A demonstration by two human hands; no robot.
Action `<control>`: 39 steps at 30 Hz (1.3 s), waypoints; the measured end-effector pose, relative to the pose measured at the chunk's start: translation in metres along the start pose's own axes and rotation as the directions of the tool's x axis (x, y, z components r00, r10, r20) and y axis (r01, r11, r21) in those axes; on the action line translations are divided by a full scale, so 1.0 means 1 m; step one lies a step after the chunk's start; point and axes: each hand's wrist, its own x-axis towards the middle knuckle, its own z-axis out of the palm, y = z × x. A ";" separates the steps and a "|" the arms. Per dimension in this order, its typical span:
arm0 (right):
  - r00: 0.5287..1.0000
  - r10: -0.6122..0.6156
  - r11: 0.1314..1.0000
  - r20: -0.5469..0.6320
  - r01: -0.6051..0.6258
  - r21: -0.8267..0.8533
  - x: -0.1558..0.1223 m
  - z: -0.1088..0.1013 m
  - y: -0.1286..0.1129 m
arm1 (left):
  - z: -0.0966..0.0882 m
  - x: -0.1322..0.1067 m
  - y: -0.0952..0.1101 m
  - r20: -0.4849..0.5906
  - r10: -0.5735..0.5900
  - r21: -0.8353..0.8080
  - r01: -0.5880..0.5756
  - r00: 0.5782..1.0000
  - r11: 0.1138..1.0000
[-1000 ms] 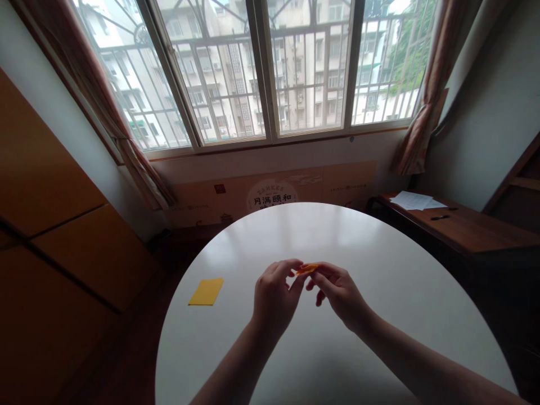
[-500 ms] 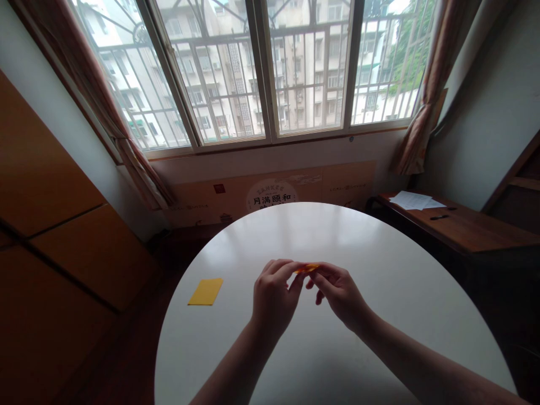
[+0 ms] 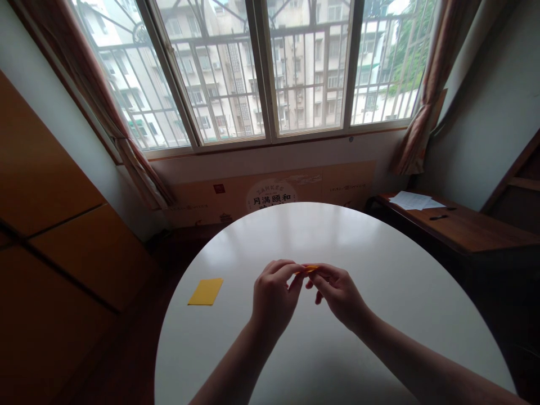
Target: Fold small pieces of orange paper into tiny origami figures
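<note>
Between my two hands, above the white round table (image 3: 358,349), is a small folded piece of orange-yellow paper (image 3: 311,269). My left hand (image 3: 276,289) pinches its left end between thumb and fingers. The thumb and index finger of my right hand (image 3: 337,287) grip its right end, while the lower fingers curl beneath. Most of the paper is hidden by my fingers, so its exact shape cannot be made out. To the left of my left hand, a yellow square of paper (image 3: 205,292) lies flat on the tabletop.
A brown wooden side table (image 3: 472,228) at the right carries white paper sheets (image 3: 411,200) and a dark pen-like item (image 3: 439,217). Behind the round table are a printed banner (image 3: 236,191) and a barred window (image 3: 270,73). An orange-brown cabinet (image 3: 63,225) stands at the left.
The folded paper has tilted slightly between my fingertips and shows as a thinner strip. Both hands stay almost in the same place, and the yellow square has not moved.
</note>
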 end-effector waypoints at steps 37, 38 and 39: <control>1.000 -0.002 1.000 -0.012 0.002 0.002 0.000 -0.001 -0.002 | 0.004 0.006 -0.006 0.278 -0.345 -0.466 0.440 0.897 0.768; 1.000 -0.009 1.000 -0.002 0.009 -0.004 0.000 -0.001 -0.003 | 0.004 0.006 -0.006 0.306 -0.364 -0.505 0.474 0.880 0.722; 1.000 -0.014 1.000 0.009 0.014 -0.015 0.000 -0.001 -0.005 | 0.005 0.006 -0.006 0.328 -0.377 -0.538 0.500 0.866 0.679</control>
